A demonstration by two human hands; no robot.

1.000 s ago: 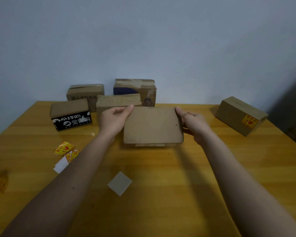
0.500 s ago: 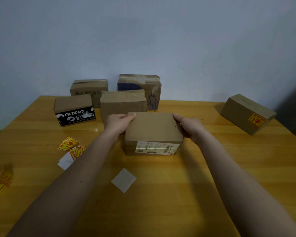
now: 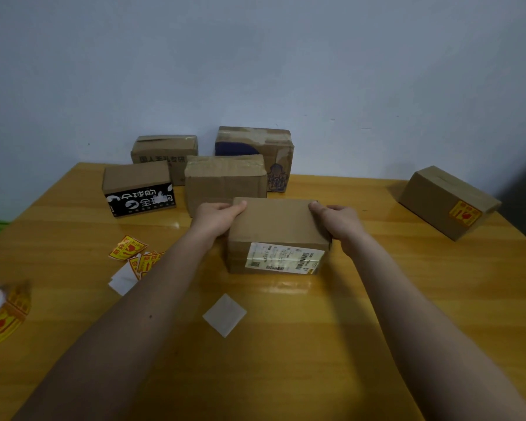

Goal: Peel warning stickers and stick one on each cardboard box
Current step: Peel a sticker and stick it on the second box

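Since a second ago the middle cardboard box (image 3: 278, 229) has been tipped back down, so its front face with the white shipping label (image 3: 284, 259) now shows, and it sits flat on the counter (image 3: 362, 314). Both hands hold it by its ends. At its left end the left hand (image 3: 214, 217) has its fingers curled around the far top corner and its thumb lying along the top edge. At its right end the right hand (image 3: 339, 220) has its fingers wrapped over the far right corner.

Behind this box stand four more: a plain taped box (image 3: 225, 179) just behind it, a box with a black printed band (image 3: 138, 188) to the left, a box with dark lettering (image 3: 164, 151) behind that, and a box with a blue patch (image 3: 255, 150) at the back. A sixth box (image 3: 444, 200) lies well apart on the right, and it already carries a yellow and red warning sticker (image 3: 465, 213).

Left of the left forearm lie loose warning stickers (image 3: 128, 247) with white backing scraps (image 3: 122, 279) beside them. A sticker roll (image 3: 2, 311) sits at the left edge, partly cut off and blurred. One square of backing paper (image 3: 224, 314) lies between the forearms.
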